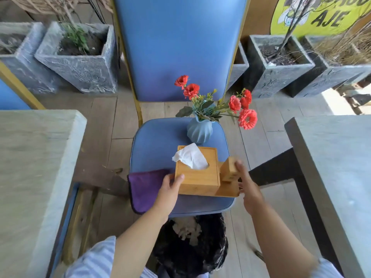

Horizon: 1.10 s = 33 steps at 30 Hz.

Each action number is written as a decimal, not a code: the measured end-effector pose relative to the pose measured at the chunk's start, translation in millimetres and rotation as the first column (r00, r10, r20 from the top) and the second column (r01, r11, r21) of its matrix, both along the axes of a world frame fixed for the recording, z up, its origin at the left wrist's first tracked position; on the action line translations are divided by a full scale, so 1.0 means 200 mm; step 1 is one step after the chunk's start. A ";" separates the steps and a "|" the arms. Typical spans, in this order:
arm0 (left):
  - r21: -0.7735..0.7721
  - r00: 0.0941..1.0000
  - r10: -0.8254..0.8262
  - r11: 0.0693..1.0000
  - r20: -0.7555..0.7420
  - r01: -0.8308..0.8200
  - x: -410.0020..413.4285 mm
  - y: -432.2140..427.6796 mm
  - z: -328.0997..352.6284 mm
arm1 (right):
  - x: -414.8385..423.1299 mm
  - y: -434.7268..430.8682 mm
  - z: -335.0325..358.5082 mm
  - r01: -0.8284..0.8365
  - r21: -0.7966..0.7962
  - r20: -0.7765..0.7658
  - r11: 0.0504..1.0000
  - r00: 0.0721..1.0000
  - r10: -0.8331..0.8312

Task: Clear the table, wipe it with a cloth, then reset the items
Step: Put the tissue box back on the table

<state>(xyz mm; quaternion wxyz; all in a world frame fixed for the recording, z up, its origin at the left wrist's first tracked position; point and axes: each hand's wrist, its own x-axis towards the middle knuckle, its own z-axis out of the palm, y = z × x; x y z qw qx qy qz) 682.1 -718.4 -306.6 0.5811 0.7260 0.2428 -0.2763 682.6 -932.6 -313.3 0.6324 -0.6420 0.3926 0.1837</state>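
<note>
A bamboo tissue box holder (197, 173) with a white tissue (189, 156) sticking out sits on the seat of a blue chair (154, 145). My left hand (170, 186) grips its left side, thumb on the top edge. My right hand (247, 184) holds the right end of its base beside a small wooden block (228, 169). A purple cloth (145, 185) lies on the seat just left of the box, partly under my left hand. Behind the box stands a pale blue vase (198, 130) with red flowers (244, 109).
A grey table (34, 157) is at the left and another grey table (339, 157) at the right, with a dark table leg (271, 171) near my right hand. Stone planters (80, 63) line the back. A dark patterned cloth (190, 243) lies below the seat front.
</note>
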 end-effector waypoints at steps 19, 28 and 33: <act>-0.080 0.888 0.321 0.947 0.330 -0.312 -1.68 0.42 0.95 | -1.38 0.31 1.08 -0.430 -0.054 0.254 0.901 0.867 0.429; -0.106 0.858 0.447 0.894 0.251 -0.435 -2.48 0.50 1.17 | -2.03 0.41 1.28 -0.551 -0.105 0.255 0.828 0.790 0.558; -0.147 0.765 0.527 0.847 0.370 -0.511 -2.67 0.72 1.37 | -2.18 0.65 1.53 -0.632 -0.160 0.292 0.759 0.704 0.648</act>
